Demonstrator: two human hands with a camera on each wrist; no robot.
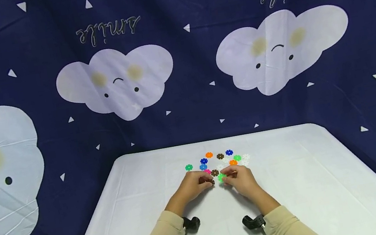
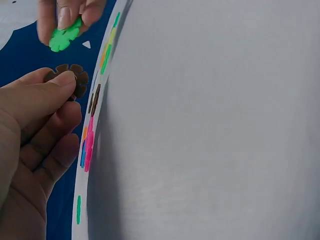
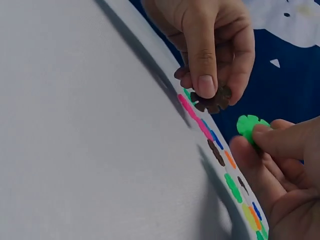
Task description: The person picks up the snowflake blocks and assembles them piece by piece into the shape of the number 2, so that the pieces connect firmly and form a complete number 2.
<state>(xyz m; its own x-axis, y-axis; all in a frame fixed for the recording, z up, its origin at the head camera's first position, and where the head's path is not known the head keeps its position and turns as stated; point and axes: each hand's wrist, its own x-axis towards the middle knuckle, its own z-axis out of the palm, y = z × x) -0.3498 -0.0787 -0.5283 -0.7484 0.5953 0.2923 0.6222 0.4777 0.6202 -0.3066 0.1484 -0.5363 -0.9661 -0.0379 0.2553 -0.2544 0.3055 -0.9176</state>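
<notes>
Between the thumb and fingers of my left hand is a brown notched snowflake disc, its slotted rim standing out past the thumb tip. My right hand pinches a light green snowflake disc by its edge. The two hands face each other above the table, and a small gap separates the discs. Just beyond the fingers lie another brown disc and a pink disc, the pink one partly covered by the left hand in the head view.
More discs lie loosely behind the hands: a green one, an orange one, a dark blue one, white ones and several others. The white table ends at a dark blue cloud-print curtain.
</notes>
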